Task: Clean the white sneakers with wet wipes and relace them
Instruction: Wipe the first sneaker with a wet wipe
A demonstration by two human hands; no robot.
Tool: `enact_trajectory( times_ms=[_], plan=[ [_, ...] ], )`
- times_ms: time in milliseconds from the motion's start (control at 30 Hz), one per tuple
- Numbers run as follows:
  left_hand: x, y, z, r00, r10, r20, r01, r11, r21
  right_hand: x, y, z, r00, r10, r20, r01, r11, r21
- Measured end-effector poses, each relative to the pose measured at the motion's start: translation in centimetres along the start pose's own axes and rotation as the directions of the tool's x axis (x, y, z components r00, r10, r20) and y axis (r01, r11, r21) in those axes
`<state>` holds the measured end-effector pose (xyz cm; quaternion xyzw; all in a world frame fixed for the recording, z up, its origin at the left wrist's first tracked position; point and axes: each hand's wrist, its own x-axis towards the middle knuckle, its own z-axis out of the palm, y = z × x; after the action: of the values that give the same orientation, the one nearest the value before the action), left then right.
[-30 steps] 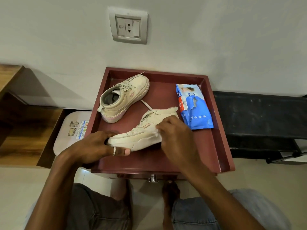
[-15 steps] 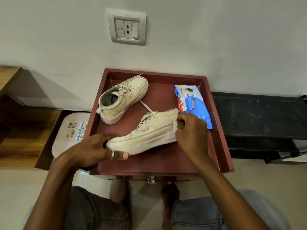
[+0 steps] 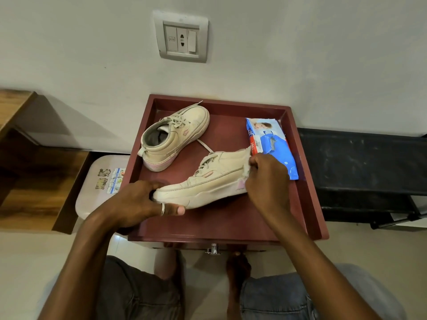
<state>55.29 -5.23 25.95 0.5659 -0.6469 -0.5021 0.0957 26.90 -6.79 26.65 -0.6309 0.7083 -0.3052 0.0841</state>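
Right hand (image 3: pixel 265 181) has slid along the near cream-white leather sneaker (image 3: pixel 208 181) from mid-side to heel, pinching a crumpled white wet wipe (image 3: pixel 246 172) against it. Left hand (image 3: pixel 138 202) grips the toe. Sneaker rests on the maroon wooden tray-top table (image 3: pixel 307 204).

view: just one wide-angle head cam
facing: forward and steeply down at the table (image 3: pixel 231 224), wall (image 3: pixel 300 54) behind it
distance: pretty close up
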Motion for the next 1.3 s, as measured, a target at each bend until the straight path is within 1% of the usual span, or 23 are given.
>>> enact_trajectory(
  times_ms=[33,100,167,233,333,400,467,567,667,733,833,900,933,967,1033,1133,1167,1200,1233,1300],
  plan=[
    [0.0,0.2,0.1,1.000,0.005,-0.020,-0.004,1.000,0.013,-0.8,-0.7,0.0,0.998,-0.066,0.008,0.066,0.998,-0.007],
    [0.1,0.7,0.3,0.998,0.008,-0.066,-0.005,0.999,0.049,-2.9,-2.7,0.1,0.982,-0.174,0.069,0.176,0.984,-0.018],
    [0.1,1.1,0.5,0.996,0.006,-0.088,0.002,0.996,0.089,-4.7,-4.6,0.5,0.962,-0.244,0.122,0.249,0.968,-0.022],
    [0.0,1.5,0.5,0.995,0.020,-0.099,-0.009,0.994,0.111,-5.5,-5.8,0.8,0.935,-0.330,0.131,0.329,0.944,0.033],
    [-0.3,1.8,0.5,0.987,0.038,-0.155,-0.022,0.994,0.103,-5.2,-6.7,0.6,0.880,-0.452,0.144,0.432,0.889,0.150],
    [-0.3,2.1,0.6,0.980,0.035,-0.195,-0.018,0.996,0.090,-4.7,-6.7,0.5,0.875,-0.456,0.161,0.434,0.887,0.155],
    [-0.1,2.1,0.9,0.970,0.036,-0.240,-0.019,0.997,0.073,-3.8,-6.2,0.6,0.909,-0.394,0.139,0.382,0.918,0.105],
    [-0.2,2.3,1.4,0.957,0.054,-0.286,-0.068,0.997,-0.039,-2.4,-5.5,0.7,0.949,-0.308,0.061,0.303,0.950,0.078],
    [0.0,2.6,2.0,0.927,0.057,-0.370,-0.104,0.989,-0.109,-2.0,-5.7,0.6,0.962,-0.271,0.044,0.265,0.958,0.107],
    [0.0,2.9,2.3,0.919,0.030,-0.394,-0.108,0.978,-0.178,-2.1,-5.8,0.4,0.964,-0.260,0.056,0.252,0.960,0.122],
    [0.1,3.3,2.8,0.912,-0.023,-0.410,-0.127,0.934,-0.335,-1.8,-6.2,0.0,0.958,-0.279,0.058,0.270,0.953,0.135],
    [0.2,3.7,3.3,0.894,-0.064,-0.443,-0.149,0.891,-0.430,-1.8,-7.3,-0.6,0.953,-0.299,0.048,0.283,0.935,0.214],
    [0.4,3.7,3.6,0.881,-0.076,-0.468,-0.162,0.880,-0.447,-2.0,-8.2,-0.7,0.946,-0.320,0.051,0.298,0.920,0.253],
    [0.5,3.9,4.0,0.865,-0.081,-0.495,-0.176,0.875,-0.451,-2.3,-9.2,-0.9,0.934,-0.354,0.059,0.327,0.907,0.264],
    [0.6,4.0,4.8,0.827,-0.082,-0.556,-0.169,0.908,-0.384,-3.1,-11.3,-0.7,0.895,-0.436,0.096,0.410,0.888,0.210],
    [0.7,3.6,5.6,0.731,-0.008,-0.683,-0.142,0.976,-0.163,-3.7,-13.2,-0.1,0.837,-0.527,0.144,0.518,0.850,0.098],
    [0.7,3.6,5.9,0.704,0.017,-0.710,-0.147,0.981,-0.123,-3.6,-13.4,-0.1,0.825,-0.546,0.145,0.542,0.837,0.067],
    [0.7,3.5,6.0,0.692,0.031,-0.721,-0.164,0.980,-0.115,-3.4,-13.3,-0.2,0.817,-0.557,0.149,0.557,0.829,0.047],
    [0.6,3.8,6.0,0.692,0.024,-0.722,-0.190,0.970,-0.151,-3.4,-13.2,-0.4,0.810,-0.564,0.162,0.565,0.824,0.041],
    [0.2,4.5,6.0,0.720,-0.018,-0.693,-0.219,0.943,-0.252,-3.3,-12.6,-1.1,0.811,-0.555,0.187,0.554,0.830,0.061]
  ],
)
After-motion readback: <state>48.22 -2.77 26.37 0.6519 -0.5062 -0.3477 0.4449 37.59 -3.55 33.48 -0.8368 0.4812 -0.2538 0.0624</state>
